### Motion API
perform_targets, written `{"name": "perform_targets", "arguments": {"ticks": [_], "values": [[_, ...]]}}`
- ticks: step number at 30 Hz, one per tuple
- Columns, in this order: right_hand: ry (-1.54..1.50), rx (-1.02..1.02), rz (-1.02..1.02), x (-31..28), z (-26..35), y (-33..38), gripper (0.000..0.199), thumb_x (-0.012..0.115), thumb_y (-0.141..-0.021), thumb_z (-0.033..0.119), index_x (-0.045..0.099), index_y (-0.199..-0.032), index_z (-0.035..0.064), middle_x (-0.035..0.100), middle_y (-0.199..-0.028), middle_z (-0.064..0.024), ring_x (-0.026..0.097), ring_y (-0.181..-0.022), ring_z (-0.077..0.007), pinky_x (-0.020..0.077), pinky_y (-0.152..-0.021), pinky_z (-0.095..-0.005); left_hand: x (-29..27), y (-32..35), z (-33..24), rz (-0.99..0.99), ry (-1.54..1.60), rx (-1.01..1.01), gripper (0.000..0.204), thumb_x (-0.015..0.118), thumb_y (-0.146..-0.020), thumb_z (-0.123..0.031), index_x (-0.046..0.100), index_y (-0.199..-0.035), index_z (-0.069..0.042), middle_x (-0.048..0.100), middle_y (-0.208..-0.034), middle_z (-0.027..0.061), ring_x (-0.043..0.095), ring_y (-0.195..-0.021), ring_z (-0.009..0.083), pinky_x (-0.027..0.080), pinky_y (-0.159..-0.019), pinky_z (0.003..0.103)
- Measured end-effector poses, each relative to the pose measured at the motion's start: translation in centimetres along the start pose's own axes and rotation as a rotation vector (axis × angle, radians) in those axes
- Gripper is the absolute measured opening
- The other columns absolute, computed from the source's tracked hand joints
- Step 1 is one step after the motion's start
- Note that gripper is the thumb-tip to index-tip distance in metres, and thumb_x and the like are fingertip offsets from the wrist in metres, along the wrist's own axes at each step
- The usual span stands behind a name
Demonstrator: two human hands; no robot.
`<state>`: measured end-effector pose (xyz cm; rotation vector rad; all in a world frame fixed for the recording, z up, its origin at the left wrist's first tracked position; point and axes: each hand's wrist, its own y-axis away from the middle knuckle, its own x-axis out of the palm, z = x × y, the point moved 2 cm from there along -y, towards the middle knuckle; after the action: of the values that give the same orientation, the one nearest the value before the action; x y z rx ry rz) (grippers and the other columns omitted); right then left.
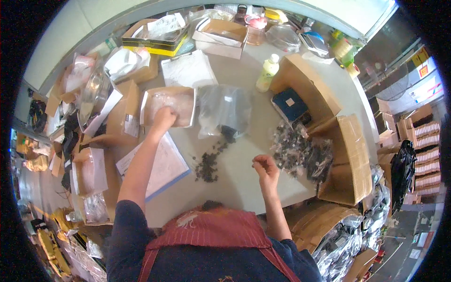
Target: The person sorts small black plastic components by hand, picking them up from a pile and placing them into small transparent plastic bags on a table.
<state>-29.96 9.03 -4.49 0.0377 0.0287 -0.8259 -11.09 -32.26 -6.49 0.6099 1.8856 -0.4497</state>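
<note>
Inside shallow box (181, 101), left hand (163, 118), contents unclear, right hand (266, 166) curled, pinch indistinct

Small parts (206, 165) before plastic bag (223, 110)

The shallow box (170, 106) reached into by the left hand (164, 117) is matt brown cardboard lined with glossy clear film. A crinkled, shiny transparent plastic bag (223, 111) is seen beside it. The small parts (207, 165) look dark and dull. The tabletop (244, 155) appears smooth, matt grey. Paper sheets (162, 164) look white and matt.
</note>
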Motion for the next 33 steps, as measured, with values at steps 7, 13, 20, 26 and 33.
{"name": "perform_targets", "arguments": {"ticks": [7, 13, 20, 26, 33], "values": [[0.009, 0.036, -0.028, 1.0, 0.5, 0.4, 0.016, 0.060, -0.093, 0.006, 0.065, -0.107, 0.0011, 0.069, -0.098, -0.0051, 0.065, -0.088, -0.0125, 0.0512, -0.081, -0.0278, -2.8, 3.1, -0.1, -0.260, 0.362, -0.004, 0.022, 0.066, -0.087, -0.020, 0.076, -0.099, -0.005, 0.074, -0.093, 0.0134, 0.070, -0.086, 0.0271, 0.053, -0.079, 0.035], [-0.252, 0.084, 0.244, 5.5, 4.0, 0.1, 0.036, 0.061, -0.096, 0.013, 0.053, -0.128, -0.0014, 0.067, -0.111, -0.0090, 0.066, -0.091, -0.0177, 0.0532, -0.082, -0.0309, -5.7, 12.4, -12.7, 0.035, 1.238, -0.035, 0.027, 0.065, -0.095, -0.023, 0.074, -0.108, -0.001, 0.072, -0.099, 0.0043, 0.064, -0.094, 0.0116, 0.048, -0.086, 0.027], [-0.532, 0.245, 0.400, 10.4, 6.7, 1.5, 0.033, 0.065, -0.096, 0.013, 0.055, -0.126, 0.0017, 0.066, -0.101, -0.0067, 0.065, -0.087, -0.0174, 0.0531, -0.080, -0.0315, -2.9, 21.2, -14.6, -0.039, 1.419, 0.127, 0.014, 0.066, -0.094, -0.007, 0.069, -0.103, 0.002, 0.065, -0.120, 0.0079, 0.059, -0.109, 0.0157, 0.046, -0.096, 0.031], [0.133, -0.406, 0.301, 9.1, 5.8, 2.4, 0.029, 0.066, -0.090, 0.000, 0.063, -0.119, 0.0009, 0.066, -0.092, -0.0082, 0.065, -0.082, -0.0177, 0.0521, -0.075, -0.0311, -2.7, 23.9, -12.8, 0.121, 1.080, 0.100, 0.022, 0.070, -0.089, -0.006, 0.067, -0.110, -0.001, 0.060, -0.127, 0.0117, 0.058, -0.117, 0.0192, 0.046, -0.098, 0.034], [0.195, -0.394, 0.345, 10.0, 5.0, 4.5, 0.033, 0.066, -0.089, 0.001, 0.062, -0.122, 0.0028, 0.070, -0.097, -0.0153, 0.071, -0.087, -0.0264, 0.0558, -0.076, -0.0357, -2.7, 24.7, -13.3, 0.160, 0.824, -0.016, 0.026, 0.067, -0.087, -0.007, 0.067, -0.113, -0.002, 0.071, -0.104, 0.0122, 0.068, -0.097, 0.0220, 0.053, -0.087, 0.035]]}}
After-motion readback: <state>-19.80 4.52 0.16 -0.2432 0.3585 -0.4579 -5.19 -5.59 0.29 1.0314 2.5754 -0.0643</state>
